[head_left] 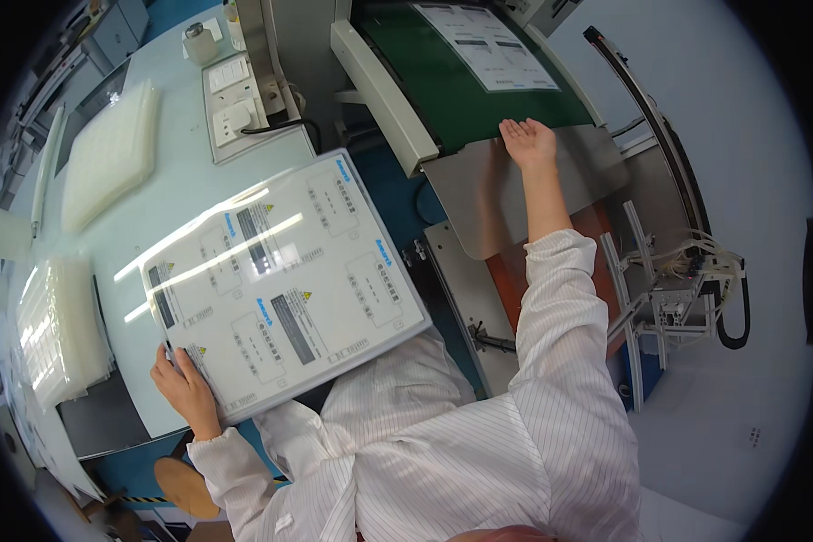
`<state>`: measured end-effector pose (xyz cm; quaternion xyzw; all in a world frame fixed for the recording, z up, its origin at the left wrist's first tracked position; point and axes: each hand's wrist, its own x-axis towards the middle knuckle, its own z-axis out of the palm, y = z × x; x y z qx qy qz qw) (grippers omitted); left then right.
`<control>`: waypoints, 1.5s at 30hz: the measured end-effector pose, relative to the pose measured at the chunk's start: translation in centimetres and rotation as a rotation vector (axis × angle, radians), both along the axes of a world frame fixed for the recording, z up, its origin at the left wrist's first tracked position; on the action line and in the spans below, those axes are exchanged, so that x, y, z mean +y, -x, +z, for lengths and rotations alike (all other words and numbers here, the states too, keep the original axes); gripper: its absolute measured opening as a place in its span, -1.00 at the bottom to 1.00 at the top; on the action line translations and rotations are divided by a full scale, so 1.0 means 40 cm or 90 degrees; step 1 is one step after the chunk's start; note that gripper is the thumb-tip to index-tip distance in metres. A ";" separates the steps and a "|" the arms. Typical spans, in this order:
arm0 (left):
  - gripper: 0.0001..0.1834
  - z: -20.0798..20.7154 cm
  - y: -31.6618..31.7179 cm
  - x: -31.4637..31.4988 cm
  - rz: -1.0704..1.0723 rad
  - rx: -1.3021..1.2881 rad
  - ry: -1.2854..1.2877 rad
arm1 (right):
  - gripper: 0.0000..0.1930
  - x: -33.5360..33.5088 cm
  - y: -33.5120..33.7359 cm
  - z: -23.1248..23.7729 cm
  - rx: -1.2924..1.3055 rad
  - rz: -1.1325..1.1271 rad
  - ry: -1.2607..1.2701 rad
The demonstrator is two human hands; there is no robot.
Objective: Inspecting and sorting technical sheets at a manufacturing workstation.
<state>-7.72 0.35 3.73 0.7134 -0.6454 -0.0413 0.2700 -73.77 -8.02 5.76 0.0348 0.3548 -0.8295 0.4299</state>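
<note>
A thick stack of clear printed sheets [321,271], the top one showing labels in black and blue, lies tilted across the table edge and above my lap. My left hand [188,393] rests at the stack's lower left edge, fingers stretched and apart, thumb side against it. On the right, my right hand [527,143] is held out palm up, its fingers extended and nothing in it. It is over the far edge of a shiny metal plate [533,190], where a green conveyor belt [425,68] ends. Farther up the belt lies another printed sheet [488,54].
Two piles of translucent sheets, a far one [108,154] and a nearer one [54,330], lie on the pale table [185,163]. A socket panel [237,104] with a black cable is beside the conveyor. Metal framing with tubing [682,294] stands at the right.
</note>
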 end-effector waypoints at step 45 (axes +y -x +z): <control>-0.61 0.063 0.012 0.028 0.070 0.118 0.038 | -0.80 0.113 -0.394 0.444 0.666 0.060 0.226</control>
